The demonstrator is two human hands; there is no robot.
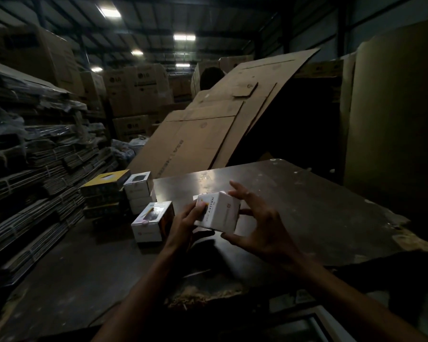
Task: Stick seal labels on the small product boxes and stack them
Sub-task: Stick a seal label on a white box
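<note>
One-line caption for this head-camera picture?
Both hands hold a small white box above the dark table.

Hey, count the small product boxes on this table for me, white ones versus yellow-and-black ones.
White boxes: 4, one held in both hands, one beside the left hand, two stacked behind it.
Yellow-and-black boxes: 3, one stack, lower two dim.
Total: 7
</note>
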